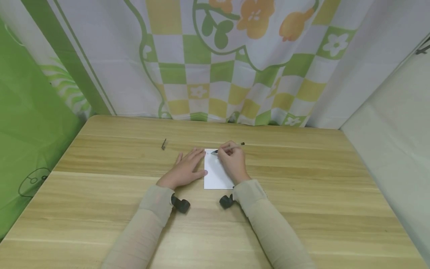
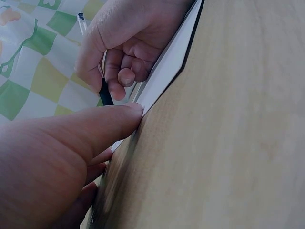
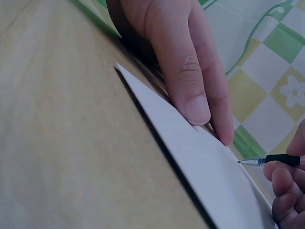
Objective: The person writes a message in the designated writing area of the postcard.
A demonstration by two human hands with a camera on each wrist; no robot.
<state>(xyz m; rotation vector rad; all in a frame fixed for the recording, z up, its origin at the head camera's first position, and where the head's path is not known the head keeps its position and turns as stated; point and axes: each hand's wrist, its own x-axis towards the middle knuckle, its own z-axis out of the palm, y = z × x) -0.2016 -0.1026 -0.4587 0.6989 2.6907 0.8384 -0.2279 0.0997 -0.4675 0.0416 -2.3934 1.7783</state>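
A white sheet of paper [image 1: 215,175] lies on the wooden table, with a few small marks near its top edge. My right hand [image 1: 233,160] pinches a pen with a black grip [image 3: 281,160] and a clear barrel. The pen's tip is right at the paper's upper part, by the marks. My left hand [image 1: 184,170] rests flat at the paper's left edge, fingers spread. In the left wrist view its thumb [image 2: 126,114] presses on the edge of the sheet, and the right hand [image 2: 131,38] curls round the pen beyond it.
A small dark pen cap [image 1: 164,144] lies on the table [image 1: 302,179] to the left of the paper. A checked, flowered curtain [image 1: 231,82] hangs along the far table edge. Green cloth [image 1: 33,123] hangs at the left and a pale wall [image 1: 396,104] stands at the right.
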